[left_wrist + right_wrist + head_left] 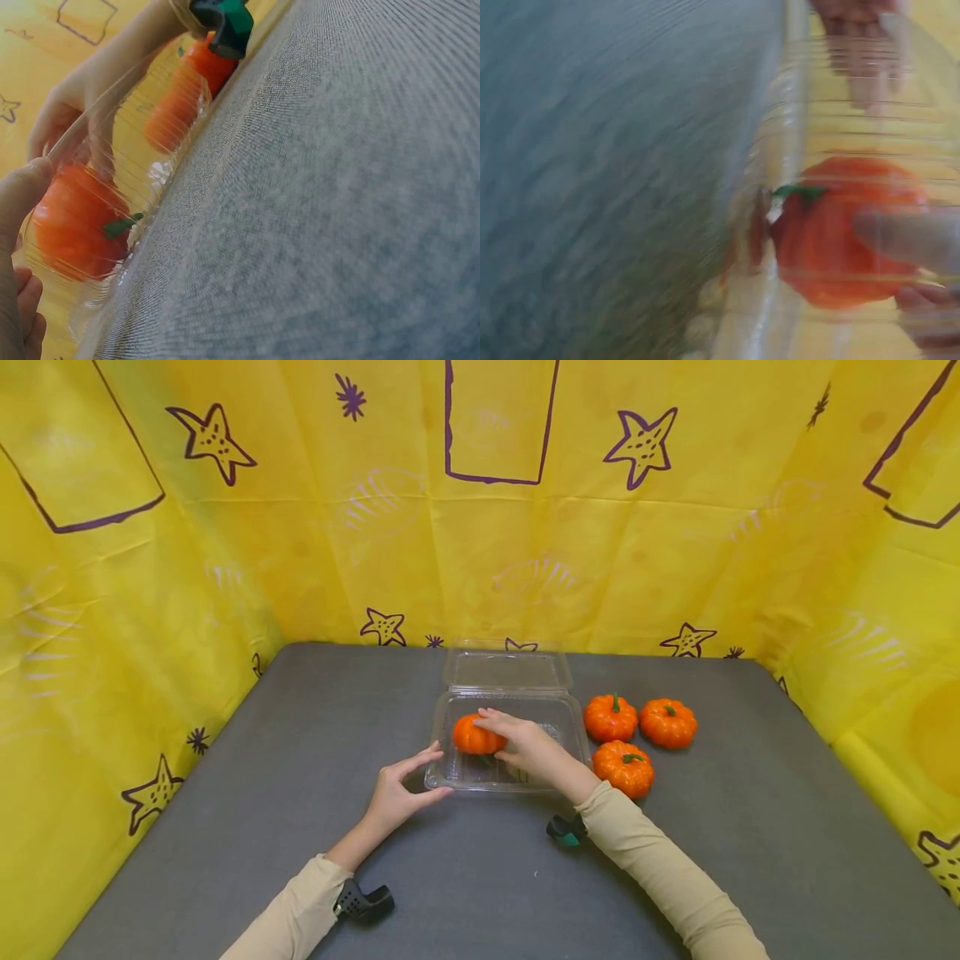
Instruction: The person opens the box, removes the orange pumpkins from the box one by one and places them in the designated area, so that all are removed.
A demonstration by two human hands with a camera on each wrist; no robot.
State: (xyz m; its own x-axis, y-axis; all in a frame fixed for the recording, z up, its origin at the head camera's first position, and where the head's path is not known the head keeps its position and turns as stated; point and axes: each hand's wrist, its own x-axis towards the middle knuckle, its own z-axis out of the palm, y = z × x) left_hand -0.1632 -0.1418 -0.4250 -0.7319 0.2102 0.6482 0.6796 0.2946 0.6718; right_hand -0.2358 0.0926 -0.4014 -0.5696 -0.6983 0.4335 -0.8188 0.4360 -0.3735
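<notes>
A small orange pumpkin (pixel 480 737) with a green stem is inside the base of a clear hinged plastic container (pixel 517 789). My right hand (pixel 528 747) holds this pumpkin from the right, fingers over its top and thumb low on its near side. Its stem points down toward the front; whether it touches the container floor I cannot tell. At the container's left front corner, my left hand (pixel 397 789) rests with thumb and fingers spread. The left wrist view shows its thumb (pixel 26 187) at the clear rim. The right wrist view is blurred.
Right of the container stand three more orange pumpkins: one near its back (pixel 611 718), one farther right (pixel 668 723) and one in front (pixel 624 769), close to my right forearm. The clear lid (pixel 508 671) lies back toward the yellow curtain (pixel 495 552). Everything stands on a grey table (pixel 480 877).
</notes>
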